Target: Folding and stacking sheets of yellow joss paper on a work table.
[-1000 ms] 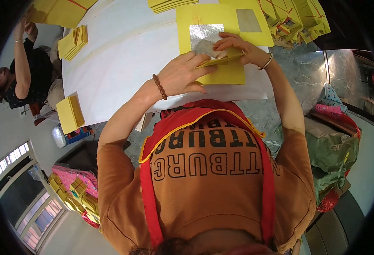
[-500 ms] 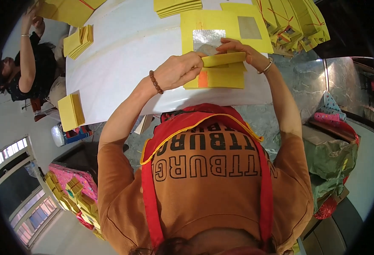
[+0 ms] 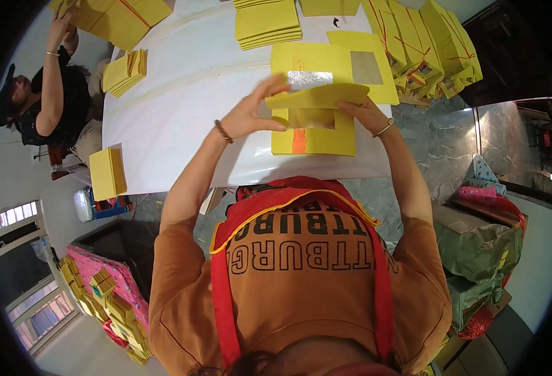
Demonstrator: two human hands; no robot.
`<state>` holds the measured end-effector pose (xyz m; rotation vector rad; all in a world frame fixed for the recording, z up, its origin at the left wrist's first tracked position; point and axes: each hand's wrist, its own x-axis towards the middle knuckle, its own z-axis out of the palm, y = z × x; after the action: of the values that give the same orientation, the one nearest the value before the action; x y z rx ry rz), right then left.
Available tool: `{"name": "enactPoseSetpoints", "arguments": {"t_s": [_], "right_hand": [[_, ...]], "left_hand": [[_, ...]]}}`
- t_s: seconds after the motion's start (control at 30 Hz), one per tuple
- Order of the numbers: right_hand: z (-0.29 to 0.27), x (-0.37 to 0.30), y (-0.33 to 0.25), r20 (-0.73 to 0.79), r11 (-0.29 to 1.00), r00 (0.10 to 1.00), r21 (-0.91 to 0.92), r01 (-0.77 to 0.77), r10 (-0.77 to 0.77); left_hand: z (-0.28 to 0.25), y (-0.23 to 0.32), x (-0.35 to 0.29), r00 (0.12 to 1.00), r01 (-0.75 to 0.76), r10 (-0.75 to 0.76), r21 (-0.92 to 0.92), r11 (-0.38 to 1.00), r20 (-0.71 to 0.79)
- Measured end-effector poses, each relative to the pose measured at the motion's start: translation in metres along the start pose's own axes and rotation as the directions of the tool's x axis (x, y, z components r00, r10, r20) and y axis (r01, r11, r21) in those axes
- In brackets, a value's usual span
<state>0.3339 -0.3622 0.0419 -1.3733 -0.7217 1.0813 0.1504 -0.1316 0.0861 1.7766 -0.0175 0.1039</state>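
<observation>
Loosened at its left end since the earlier frame, the card bows above the striped sheet on the tabletop; the left hand gapes around that end (touch unclear), the right hand pinches the other, apparently keeping it raised. Beyond the card lies a stack.

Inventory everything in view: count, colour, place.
Raised sheet: one, yellow, between hands
Patched paper: layers uncountable, yellow, beneath
Second sheet: one, yellow with grey, right
Stacks: several, yellow, table and lower left
Tied bundles: several, yellow, upper corners
Table: one, white, centre
Worker: one, black clothes, upper left
Wrapping: count unclear, green, right
Panel: one, pink, lower left
Apron: one, red, worn
Left hand: one, open, sheet's left end
Right hand: one, holding sheet's right end
</observation>
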Motion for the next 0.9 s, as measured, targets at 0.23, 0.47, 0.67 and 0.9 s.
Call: {"name": "enactPoseSetpoints", "arguments": {"t_s": [0.23,0.47,0.67,0.9], "right_hand": [[0.005,-0.002,-0.019,0.095,0.98,0.995,-0.199,0.026,-0.007],[0.007,-0.007,-0.023,0.149,0.957,0.979,-0.233,0.173,-0.14],[0.02,-0.037,-0.032,0.154,0.588,0.923,-0.732,0.346,-0.351],[0.033,-0.044,-0.041,0.036,0.606,0.966,-0.772,0.191,-0.257]], "left_hand": [[0.003,-0.021,0.017,0.992,0.122,-0.106,0.315,0.941,-0.067],[0.01,-0.026,0.004,0.942,-0.286,0.333,0.595,0.751,0.032],[0.015,-0.013,-0.009,0.882,-0.377,0.46,0.744,0.551,0.106],[0.013,-0.014,-0.013,0.957,-0.247,0.289,0.605,0.756,0.03]]}}
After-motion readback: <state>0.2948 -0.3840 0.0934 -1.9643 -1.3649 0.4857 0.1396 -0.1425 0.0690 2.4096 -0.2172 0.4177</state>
